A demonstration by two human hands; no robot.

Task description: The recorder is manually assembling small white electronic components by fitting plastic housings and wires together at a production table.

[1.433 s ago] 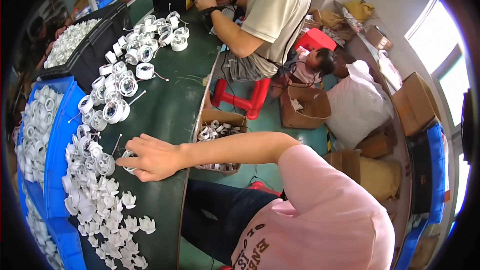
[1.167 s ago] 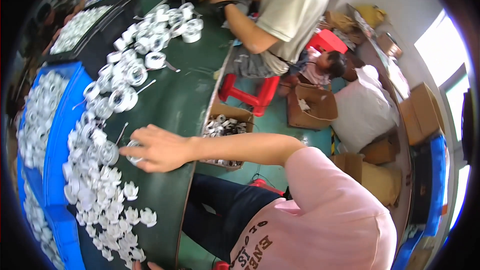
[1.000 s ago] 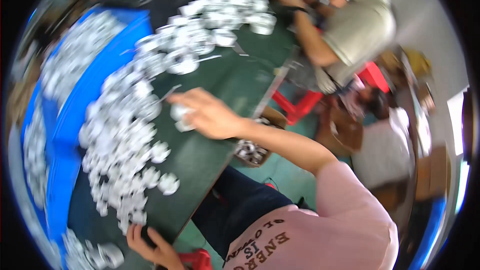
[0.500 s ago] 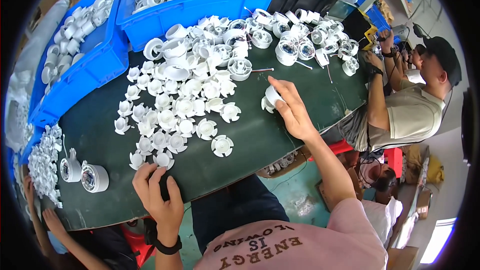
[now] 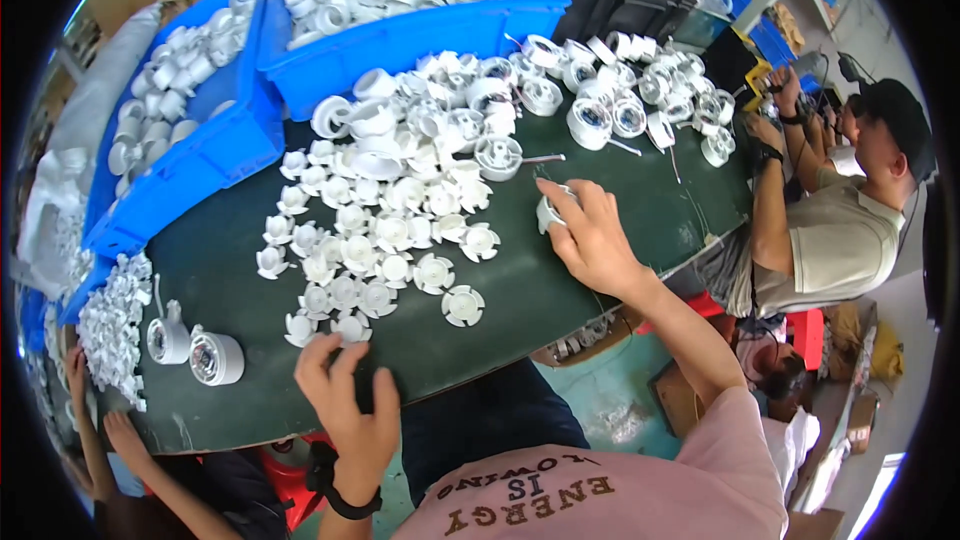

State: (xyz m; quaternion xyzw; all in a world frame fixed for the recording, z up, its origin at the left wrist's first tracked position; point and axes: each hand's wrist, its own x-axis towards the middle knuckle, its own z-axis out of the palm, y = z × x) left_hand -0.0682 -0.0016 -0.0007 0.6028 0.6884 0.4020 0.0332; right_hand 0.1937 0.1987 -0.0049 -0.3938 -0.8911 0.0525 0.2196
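My right hand [image 5: 603, 248] is closed around a white round plastic part [image 5: 548, 213] on the dark green table [image 5: 510, 310]. Its fingers cover most of that part, so its shape is partly hidden. Near the table's front edge, my left hand [image 5: 348, 405] has its fingers apart, with the fingertips at or just beside a small white fan wheel [image 5: 350, 328]; whether they touch cannot be told. Many more fan wheels [image 5: 390, 233] lie loose beyond it. A single fan wheel [image 5: 463, 306] lies between my hands.
White ring housings and wired motor units [image 5: 498, 156] are heaped toward the back. Blue bins [image 5: 420, 35] and a black bin [image 5: 620, 2] stand behind. Two assembled units [image 5: 217, 358] and small white pieces [image 5: 112, 320] lie left. Co-workers' arms [image 5: 770, 195] reach in from both sides.
The whole view has shifted slightly. My left hand's thumb has spread away from its fingers. My right hand has turned further over the white part, which shows less than before.
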